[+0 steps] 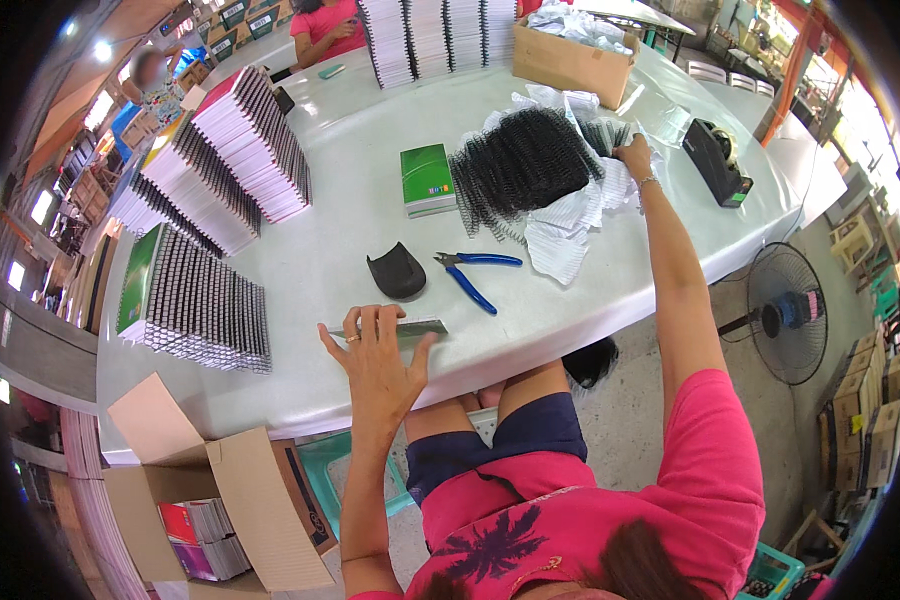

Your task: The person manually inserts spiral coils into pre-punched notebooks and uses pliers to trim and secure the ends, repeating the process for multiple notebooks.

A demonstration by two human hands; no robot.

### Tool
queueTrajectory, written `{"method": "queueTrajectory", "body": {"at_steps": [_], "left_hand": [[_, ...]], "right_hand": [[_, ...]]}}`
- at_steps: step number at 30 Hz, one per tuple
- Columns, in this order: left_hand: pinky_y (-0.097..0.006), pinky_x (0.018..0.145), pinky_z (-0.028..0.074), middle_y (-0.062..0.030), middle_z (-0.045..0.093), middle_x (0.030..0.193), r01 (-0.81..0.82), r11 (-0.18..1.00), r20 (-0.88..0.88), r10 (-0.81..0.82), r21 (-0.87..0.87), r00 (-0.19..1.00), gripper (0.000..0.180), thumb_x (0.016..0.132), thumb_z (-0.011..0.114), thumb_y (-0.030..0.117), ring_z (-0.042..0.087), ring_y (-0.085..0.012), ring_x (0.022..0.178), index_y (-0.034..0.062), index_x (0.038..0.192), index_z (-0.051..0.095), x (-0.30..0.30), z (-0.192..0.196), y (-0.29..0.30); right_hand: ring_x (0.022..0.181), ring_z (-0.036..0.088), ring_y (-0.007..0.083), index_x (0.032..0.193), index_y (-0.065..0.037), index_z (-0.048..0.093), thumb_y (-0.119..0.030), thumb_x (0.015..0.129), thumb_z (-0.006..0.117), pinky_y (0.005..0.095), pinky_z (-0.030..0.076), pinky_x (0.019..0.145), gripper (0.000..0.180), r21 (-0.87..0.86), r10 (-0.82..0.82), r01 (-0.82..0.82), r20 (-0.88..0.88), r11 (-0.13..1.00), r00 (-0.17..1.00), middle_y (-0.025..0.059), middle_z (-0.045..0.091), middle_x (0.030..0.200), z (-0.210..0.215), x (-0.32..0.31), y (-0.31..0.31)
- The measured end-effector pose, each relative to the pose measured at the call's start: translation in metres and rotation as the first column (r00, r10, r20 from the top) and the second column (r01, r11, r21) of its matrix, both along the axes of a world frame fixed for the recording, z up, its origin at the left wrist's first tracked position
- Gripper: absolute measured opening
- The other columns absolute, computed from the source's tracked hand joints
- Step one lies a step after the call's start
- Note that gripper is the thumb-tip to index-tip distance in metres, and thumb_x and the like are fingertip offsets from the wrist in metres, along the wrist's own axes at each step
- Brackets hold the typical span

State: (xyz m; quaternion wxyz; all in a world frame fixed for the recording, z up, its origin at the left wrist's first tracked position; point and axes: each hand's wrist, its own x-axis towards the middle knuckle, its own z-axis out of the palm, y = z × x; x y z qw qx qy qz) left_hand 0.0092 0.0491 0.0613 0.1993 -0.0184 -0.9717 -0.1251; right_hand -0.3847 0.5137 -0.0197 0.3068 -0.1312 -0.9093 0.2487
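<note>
My left hand grips a small notebook at the table's near edge, fingers over its top and thumb at its right side. The notebook stands on edge, partly covered by the hand. Farther off to the right, my right hand has its fingertips closed on black spiral binding coils. Beside them a large heap of black coils lies on crumpled white paper. Blue-handled cutting pliers lie between my hands, next to a curved black piece. Left of the heap sits a green-covered notebook stack.
Tall stacks of spiral-bound notebooks line the table's left side; more notebooks stand at the far edge. A paper-filled carton and tape dispenser are at right. An open box and fan flank the table.
</note>
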Motion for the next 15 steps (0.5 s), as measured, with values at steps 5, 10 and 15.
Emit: {"method": "queueTrajectory", "body": {"at_steps": [5,10,15], "left_hand": [[-0.068,0.105,0.020,-0.0090,0.047,0.108,-0.074,0.993,-0.092,0.083,0.096,0.992,0.055,0.071,0.081,0.051,0.043,-0.0323,0.114,0.0100,0.100,0.059,-0.005,-0.009,0.008],[-0.073,0.106,0.019,-0.0101,0.046,0.108,-0.124,0.979,-0.144,0.148,0.164,0.978,0.053,0.071,0.080,0.053,0.043,-0.0334,0.115,0.0098,0.093,0.058,-0.014,-0.020,0.017],[-0.073,0.106,0.019,-0.0096,0.046,0.110,-0.148,0.973,-0.123,0.171,0.175,0.978,0.047,0.073,0.081,0.047,0.043,-0.0337,0.117,0.0113,0.093,0.058,-0.013,-0.022,0.011]], "right_hand": [[0.085,0.069,0.0338,0.114,0.011,0.056,-0.018,0.066,0.076,0.0386,0.055,0.078,0.059,-0.415,0.085,-0.038,0.093,0.909,0.992,0.0238,0.068,0.098,0.016,0.000,-0.003],[0.081,0.063,0.0209,0.131,0.012,0.046,0.000,0.086,0.066,0.0296,0.055,0.075,0.051,-0.932,0.412,-0.257,-0.135,0.256,0.901,0.0141,0.066,0.100,0.052,0.002,0.007],[0.100,0.060,0.0233,0.135,0.006,0.045,-0.008,0.093,0.063,0.0325,0.055,0.083,0.048,-0.920,0.531,-0.334,-0.392,-0.207,0.751,0.0230,0.061,0.121,0.097,0.042,-0.041]]}}
